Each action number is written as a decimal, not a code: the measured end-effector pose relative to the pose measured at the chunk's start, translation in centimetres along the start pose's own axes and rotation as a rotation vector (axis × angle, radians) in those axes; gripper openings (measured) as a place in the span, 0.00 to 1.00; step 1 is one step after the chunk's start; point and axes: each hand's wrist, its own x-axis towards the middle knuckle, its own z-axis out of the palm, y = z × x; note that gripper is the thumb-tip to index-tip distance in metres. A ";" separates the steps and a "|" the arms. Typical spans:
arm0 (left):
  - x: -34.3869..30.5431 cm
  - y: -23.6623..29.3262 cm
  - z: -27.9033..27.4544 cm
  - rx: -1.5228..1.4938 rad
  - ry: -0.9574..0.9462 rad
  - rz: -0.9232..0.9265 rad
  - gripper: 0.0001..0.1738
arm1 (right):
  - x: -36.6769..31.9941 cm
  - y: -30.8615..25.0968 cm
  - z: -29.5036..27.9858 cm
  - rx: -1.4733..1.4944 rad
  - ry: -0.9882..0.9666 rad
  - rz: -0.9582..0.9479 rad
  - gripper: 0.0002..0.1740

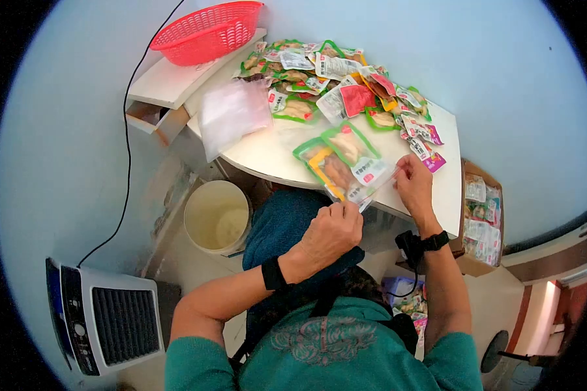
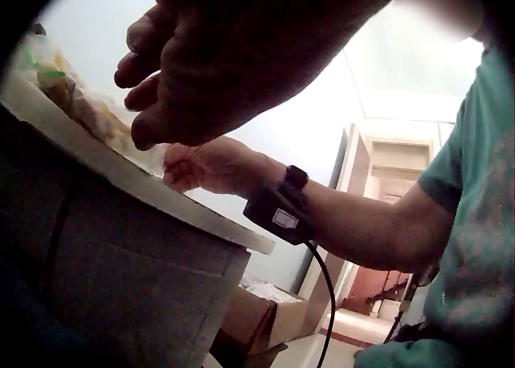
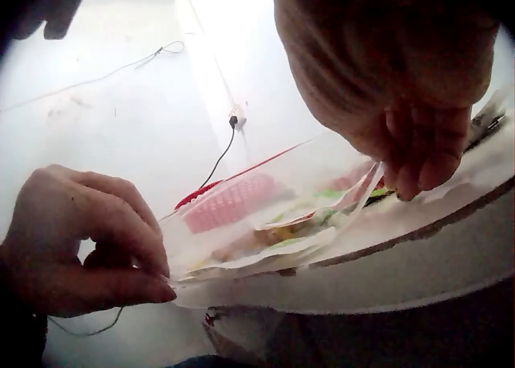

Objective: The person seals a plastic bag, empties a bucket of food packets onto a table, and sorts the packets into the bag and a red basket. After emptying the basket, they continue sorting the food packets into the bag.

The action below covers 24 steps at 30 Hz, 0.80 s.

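Head view, frame centre: the clear bag (image 1: 378, 177) of snack packets (image 1: 347, 146), judged light, limp and slippery, is being pinched at its mouth corners by left hand (image 1: 329, 234) and right hand (image 1: 414, 186) at the table (image 1: 267, 153) edge.

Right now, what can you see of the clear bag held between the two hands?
The clear bag is thin, see-through plastic, flat and slightly crinkled. It lies at the near edge of the white table, partly overhanging it. Inside are green-edged snack packets and a yellow-edged one. The left hand pinches one end of the bag's near edge and the right hand pinches the other. The right wrist view shows the film stretched between them.
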 end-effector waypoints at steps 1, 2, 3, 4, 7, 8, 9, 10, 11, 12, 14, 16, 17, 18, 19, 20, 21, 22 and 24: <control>0.0 -0.1 -0.2 -0.011 0.008 -0.006 0.06 | -0.2 -0.8 -0.3 0.033 -0.006 0.031 0.07; 0.0 -0.2 -0.4 -0.022 0.016 -0.009 0.06 | -0.2 -1.4 -0.5 0.068 -0.011 0.064 0.08; 0.1 -0.5 -0.8 -0.037 0.034 -0.024 0.06 | -0.2 -1.7 -0.7 0.074 -0.016 0.042 0.09; 0.3 -1.0 -1.3 -0.052 0.052 -0.036 0.06 | -0.1 -1.9 -1.0 0.080 -0.018 0.022 0.10; 1.1 -3.3 -2.8 -0.095 0.116 -0.089 0.07 | 0.5 -4.2 -2.2 0.194 -0.061 0.092 0.12; 1.5 -4.1 -3.4 -0.106 0.138 -0.111 0.07 | 0.7 -5.4 -2.7 0.250 -0.082 0.135 0.12; 2.0 -4.6 -4.1 -0.160 0.194 -0.188 0.06 | 1.0 -6.4 -3.1 0.305 -0.075 0.104 0.11; 2.5 -5.5 -4.9 -0.187 0.215 -0.181 0.06 | 1.2 -7.5 -3.6 0.306 -0.080 0.091 0.11; 2.8 -6.5 -5.8 -0.214 0.238 -0.174 0.06 | 1.5 -8.5 -4.2 0.308 -0.084 0.078 0.10; 3.1 -7.4 -6.8 -0.241 0.260 -0.166 0.06 | 1.8 -9.6 -4.8 0.309 -0.088 0.064 0.10; 3.4 -8.8 -9.3 -0.304 0.259 -0.189 0.06 | 2.1 -11.8 -6.1 0.283 -0.067 -0.002 0.08; 3.6 -10.0 -11.3 -0.363 0.310 -0.195 0.06 | 2.1 -13.7 -7.4 0.257 -0.049 -0.091 0.08; 3.6 -10.2 -12.4 -0.399 0.326 -0.200 0.06 | 1.6 -15.1 -7.9 0.279 -0.046 -0.088 0.07; 3.5 -10.4 -13.6 -0.436 0.340 -0.209 0.06 | 1.4 -15.6 -8.4 0.258 -0.054 -0.120 0.07; 3.3 -10.5 -14.5 -0.475 0.350 -0.219 0.06 | 1.1 -15.8 -8.6 0.237 -0.065 -0.148 0.07; 2.9 -10.7 -15.0 -0.505 0.321 -0.245 0.06 | 0.8 -16.2 -8.9 0.216 -0.076 -0.175 0.07; 2.5 -10.9 -15.5 -0.536 0.290 -0.273 0.06 | 0.1 -17.0 -9.2 0.204 -0.120 -0.156 0.07; 1.9 -11.0 -15.9 -0.568 0.259 -0.303 0.06 | -0.7 -17.4 -9.2 0.185 -0.169 -0.142 0.08; 0.4 -11.0 -16.4 -0.687 0.115 -0.381 0.05 | -2.0 -17.6 -8.9 0.151 -0.272 -0.115 0.09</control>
